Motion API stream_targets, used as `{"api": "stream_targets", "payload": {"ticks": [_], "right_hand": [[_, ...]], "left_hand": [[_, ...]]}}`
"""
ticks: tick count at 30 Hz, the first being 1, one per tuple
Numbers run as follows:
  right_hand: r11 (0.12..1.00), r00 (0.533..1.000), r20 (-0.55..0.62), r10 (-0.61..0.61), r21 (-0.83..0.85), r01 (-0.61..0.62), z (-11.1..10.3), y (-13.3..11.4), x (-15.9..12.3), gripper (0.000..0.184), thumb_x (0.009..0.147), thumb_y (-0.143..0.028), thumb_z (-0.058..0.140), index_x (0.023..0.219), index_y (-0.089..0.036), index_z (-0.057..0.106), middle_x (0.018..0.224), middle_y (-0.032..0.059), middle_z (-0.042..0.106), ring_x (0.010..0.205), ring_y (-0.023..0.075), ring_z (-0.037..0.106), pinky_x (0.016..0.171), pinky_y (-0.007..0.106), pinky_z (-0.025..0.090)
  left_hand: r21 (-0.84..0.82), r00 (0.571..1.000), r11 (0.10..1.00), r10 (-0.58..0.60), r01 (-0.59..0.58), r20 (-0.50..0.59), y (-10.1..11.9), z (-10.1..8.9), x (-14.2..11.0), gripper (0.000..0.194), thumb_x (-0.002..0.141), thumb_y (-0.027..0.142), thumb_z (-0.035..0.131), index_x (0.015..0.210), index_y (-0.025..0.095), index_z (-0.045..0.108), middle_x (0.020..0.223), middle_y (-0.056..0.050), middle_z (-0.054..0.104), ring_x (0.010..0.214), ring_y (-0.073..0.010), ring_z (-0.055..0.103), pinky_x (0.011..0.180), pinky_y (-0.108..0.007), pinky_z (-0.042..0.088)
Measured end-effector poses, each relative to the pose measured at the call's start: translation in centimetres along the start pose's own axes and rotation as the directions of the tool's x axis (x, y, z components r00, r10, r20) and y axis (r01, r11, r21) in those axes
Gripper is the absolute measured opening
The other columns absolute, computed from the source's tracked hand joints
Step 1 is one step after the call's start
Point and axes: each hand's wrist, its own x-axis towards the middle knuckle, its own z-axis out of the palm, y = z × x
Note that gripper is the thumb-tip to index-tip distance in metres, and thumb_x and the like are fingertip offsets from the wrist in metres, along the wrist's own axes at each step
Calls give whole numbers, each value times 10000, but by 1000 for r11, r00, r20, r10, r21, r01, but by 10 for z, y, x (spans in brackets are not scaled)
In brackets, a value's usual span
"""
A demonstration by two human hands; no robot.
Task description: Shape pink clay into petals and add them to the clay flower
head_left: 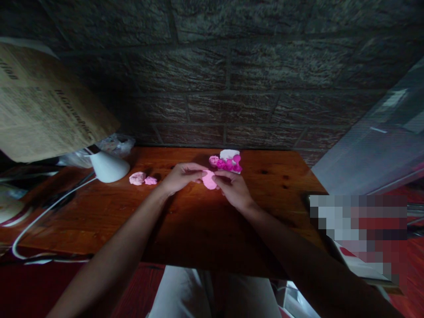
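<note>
"Bare forearms [122,238] reach in from the bottom corners, nearest the camera; pale-trousered legs [180,293] show below, at the near edge of a brown wooden table [198,221]."

"What do the hands hold?"

"One thin, roundish pink disc [209,181], between them near the middle of the table; the left hand [182,177] pinches its left edge, thumb and fingers closed on it; the right hand [233,189] pinches the right edge the same way, with no wide opening in either grip; whether the disc touches the wood, I cannot tell."

"And just beyond the hands?"

"A white piece [229,154] lies near the wall; in front of it and partly over it sit bright magenta pieces [236,164], some rounded; beside these, on the left, is a folded pink piece [214,160]."

"What is to the left?"

"A pale pink lump [137,178] with a smaller pink lump [151,180] just beside it; next, a white cone-shaped base [109,167] under a tan shade [49,101] printed with dark lettering; clear crumpled plastic [115,145] behind; a white cable [49,207] curving towards the near edge."

"The background?"

"Dark brick wall [228,66]; at right, a greyish translucent surface [367,141], and a pixelated patch below it."
</note>
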Motion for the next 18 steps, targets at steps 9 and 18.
{"api": "stream_targets", "payload": {"ticks": [9, 18], "right_hand": [[991, 993, -6, -119, -54, 119, -1, 1, 0, 220, 819, -374, 702, 946, -208, 771, 922, 37, 787, 826, 179, 705, 787, 324, 549], [986, 987, -29, -161, -59, 159, -3, 6, 4, 195, 832, -361, 706, 966, -225, 748, 995, 30, 782, 890, 177, 710, 859, 341, 543]], "left_hand": [[83, 998, 995, 55, -54, -1, -2, 1, 1, 274, 711, 377, 842, 861, 153, 792, 814, -56, 776, 679, -141, 662, 681, -271, 541], [88, 995, 991, 96, -97, 10, 0, 4, 0, 274, 729, 385, 831, 879, 158, 796, 853, -67, 782, 716, -150, 663, 694, -276, 536]]}}
